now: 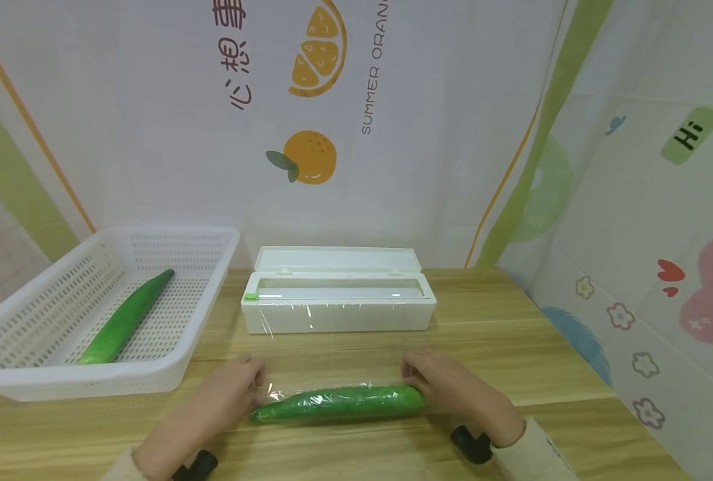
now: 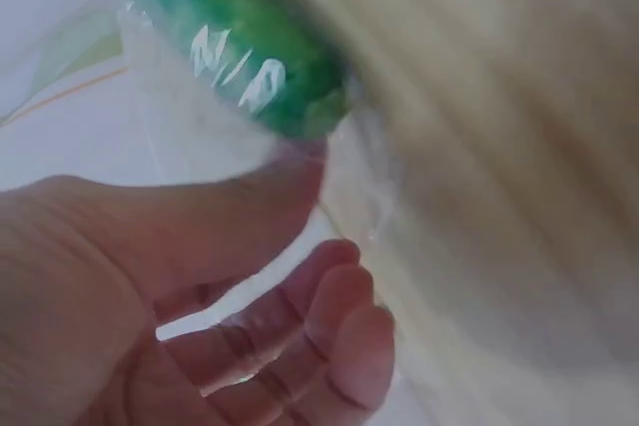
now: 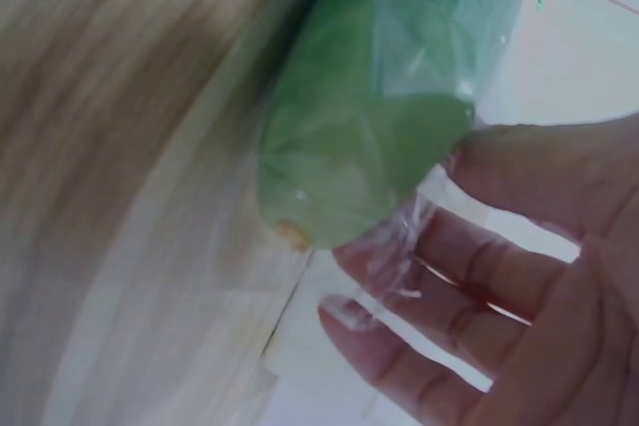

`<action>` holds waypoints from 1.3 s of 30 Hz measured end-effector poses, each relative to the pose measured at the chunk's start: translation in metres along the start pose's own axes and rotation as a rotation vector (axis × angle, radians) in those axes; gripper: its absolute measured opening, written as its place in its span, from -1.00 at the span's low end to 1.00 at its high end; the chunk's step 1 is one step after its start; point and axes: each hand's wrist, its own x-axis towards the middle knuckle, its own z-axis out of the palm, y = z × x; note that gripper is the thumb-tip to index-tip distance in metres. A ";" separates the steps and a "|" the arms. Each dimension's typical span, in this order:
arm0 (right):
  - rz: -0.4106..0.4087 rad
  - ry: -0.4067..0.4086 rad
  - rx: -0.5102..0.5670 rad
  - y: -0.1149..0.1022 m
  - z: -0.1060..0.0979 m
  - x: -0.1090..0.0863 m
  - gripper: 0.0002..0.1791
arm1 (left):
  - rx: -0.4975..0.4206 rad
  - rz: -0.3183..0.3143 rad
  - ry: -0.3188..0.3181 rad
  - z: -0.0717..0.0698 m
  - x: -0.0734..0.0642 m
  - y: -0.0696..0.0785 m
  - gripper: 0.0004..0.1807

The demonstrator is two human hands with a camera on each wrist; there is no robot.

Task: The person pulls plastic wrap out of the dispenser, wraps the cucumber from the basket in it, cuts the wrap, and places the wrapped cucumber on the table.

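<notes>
A long green vegetable [image 1: 338,403], wrapped in clear film [image 3: 399,246], lay on the wooden table [image 1: 495,321] between the two hands. Its long axis ran nearly straight from one hand to the other: the tapered end pointed to the left hand [image 1: 233,387], the thick, blunt end to the right hand [image 1: 437,377] and slightly farther from the person.

The hands stood well apart. The left thumb tip touched the wrapped tapered end while the fingers in sight bent loosely below it, with a gap between; whether a hidden finger pinched film there, I could not tell. The right thumb and bent fingers held film gathered at the blunt end. Both forearms slanted inward, away from the body, toward the vegetable's ends.
</notes>
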 end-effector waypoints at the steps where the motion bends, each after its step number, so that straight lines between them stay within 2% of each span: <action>1: -0.003 0.003 -0.006 0.000 0.000 0.000 -0.94 | 0.019 0.006 0.006 -0.002 -0.001 -0.001 -0.73; 3: -0.009 0.008 -0.017 -0.001 0.000 0.000 -0.94 | 0.040 0.048 0.040 -0.007 -0.001 0.001 -0.75; 6: -0.022 0.021 -0.034 -0.001 -0.001 0.000 -0.94 | 0.043 0.123 0.052 -0.013 -0.001 0.012 -0.81; 10: -0.058 0.061 -0.065 -0.001 0.001 -0.002 -0.93 | -0.039 0.211 -0.024 -0.011 0.000 0.028 -0.90; 14: -0.097 0.129 -0.133 -0.001 0.003 -0.002 -0.92 | -0.050 0.252 -0.038 -0.005 -0.002 0.034 -0.91; 19: -0.076 0.186 -0.217 -0.002 0.005 -0.001 -0.83 | -0.032 0.211 -0.037 -0.004 -0.004 0.036 -0.83; 25: -0.066 0.185 -0.285 -0.009 0.002 -0.003 -0.67 | -0.020 0.213 -0.058 -0.004 -0.006 0.037 -0.77; 28: -0.039 0.122 -0.272 -0.013 0.000 -0.004 -0.71 | -0.018 0.215 -0.066 -0.004 -0.007 0.036 -0.76; 33: 0.040 0.012 -0.145 -0.020 -0.004 -0.004 -0.89 | -0.027 0.213 -0.083 -0.003 -0.008 0.034 -0.77; 39: 0.029 -0.059 -0.126 -0.030 -0.010 -0.010 -0.90 | -0.018 0.212 -0.058 -0.002 -0.009 0.033 -0.74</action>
